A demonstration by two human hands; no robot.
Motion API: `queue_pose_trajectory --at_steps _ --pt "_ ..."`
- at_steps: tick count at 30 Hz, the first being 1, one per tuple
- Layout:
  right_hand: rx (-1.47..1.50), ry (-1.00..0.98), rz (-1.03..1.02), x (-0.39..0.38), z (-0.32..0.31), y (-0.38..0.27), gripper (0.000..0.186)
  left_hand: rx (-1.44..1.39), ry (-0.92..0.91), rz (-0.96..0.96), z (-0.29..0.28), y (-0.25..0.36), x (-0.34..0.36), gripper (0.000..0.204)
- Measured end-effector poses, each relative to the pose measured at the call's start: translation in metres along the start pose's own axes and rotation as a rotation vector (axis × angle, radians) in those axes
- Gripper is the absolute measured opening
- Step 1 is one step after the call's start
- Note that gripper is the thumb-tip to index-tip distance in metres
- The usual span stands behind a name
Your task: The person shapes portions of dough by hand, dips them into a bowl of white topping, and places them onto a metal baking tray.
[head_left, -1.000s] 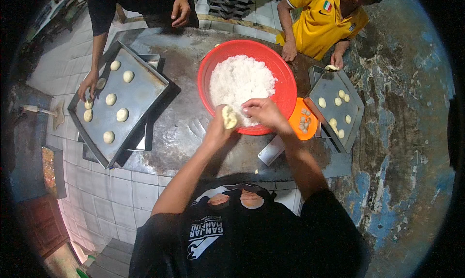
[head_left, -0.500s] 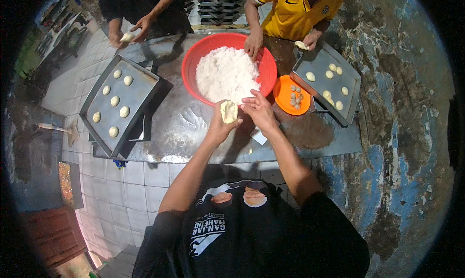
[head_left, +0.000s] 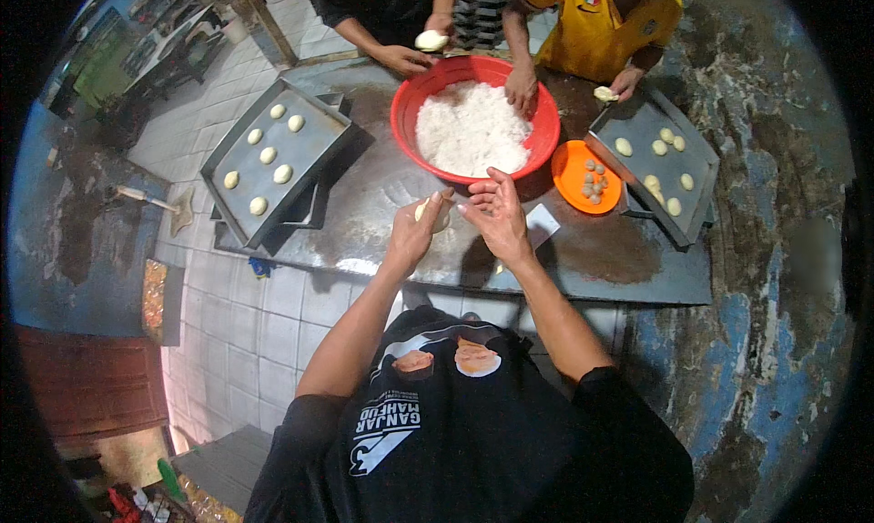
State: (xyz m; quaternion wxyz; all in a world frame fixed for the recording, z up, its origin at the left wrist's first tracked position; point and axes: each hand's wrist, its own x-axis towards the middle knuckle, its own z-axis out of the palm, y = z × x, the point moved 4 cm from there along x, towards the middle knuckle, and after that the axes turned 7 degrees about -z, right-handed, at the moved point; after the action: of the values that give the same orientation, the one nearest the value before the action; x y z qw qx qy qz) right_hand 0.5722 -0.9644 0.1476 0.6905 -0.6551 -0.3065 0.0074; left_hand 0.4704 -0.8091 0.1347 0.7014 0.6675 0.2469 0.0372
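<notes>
My left hand (head_left: 414, 236) is closed around a pale piece of dough (head_left: 434, 217), held over the near side of the table and mostly hidden by the fingers. Just to its right, my right hand (head_left: 499, 221) has its fingers apart and nothing visible in them; the thumb points toward the dough. Beyond both hands stands a red basin (head_left: 401, 113) heaped with white crumbly filling (head_left: 473, 130). An orange plate (head_left: 566, 192) with several small brownish balls (head_left: 594, 182) sits right of the basin.
A metal tray (head_left: 221, 182) of dough balls stands at the left, another tray (head_left: 687, 223) at the right. Across the table, a dark-clothed person holds dough (head_left: 431, 40); a yellow-shirted person reaches into the basin and holds dough (head_left: 604, 94). White paper (head_left: 544, 223) lies near my right hand.
The view has shifted, so the table sits farther right. My left hand has turned and closed more over the dough. The dark-clothed person's hands have moved toward the basin.
</notes>
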Motion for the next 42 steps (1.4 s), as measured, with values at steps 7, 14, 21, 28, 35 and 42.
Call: queue_pose_trajectory --at_steps 7,14,21,28,35,42 --pt "0.102 -0.648 0.203 0.004 0.087 -0.020 0.061 0.470 -0.052 0.135 -0.055 0.001 -0.032 0.074" --pt "-0.229 -0.134 -0.409 0.000 0.142 -0.046 0.050 -0.118 0.101 -0.143 -0.116 0.012 -0.039 0.053" --pt "0.421 -0.337 0.475 -0.003 0.275 0.008 0.048 -0.401 0.216 0.139 -0.185 0.013 -0.018 0.067" --pt "0.475 -0.703 0.869 0.046 0.466 0.033 0.044 -0.715 0.357 -0.128 -0.366 -0.021 0.001 0.068" --pt "-0.568 -0.959 -0.099 0.133 0.677 0.114 0.058 -0.469 0.822 -0.024 -0.528 -0.072 -0.060 0.055" --pt "-0.748 -1.059 -0.577 0.105 0.733 0.196 0.054 -0.367 1.084 -0.217 -0.593 -0.112 -0.139 0.043"
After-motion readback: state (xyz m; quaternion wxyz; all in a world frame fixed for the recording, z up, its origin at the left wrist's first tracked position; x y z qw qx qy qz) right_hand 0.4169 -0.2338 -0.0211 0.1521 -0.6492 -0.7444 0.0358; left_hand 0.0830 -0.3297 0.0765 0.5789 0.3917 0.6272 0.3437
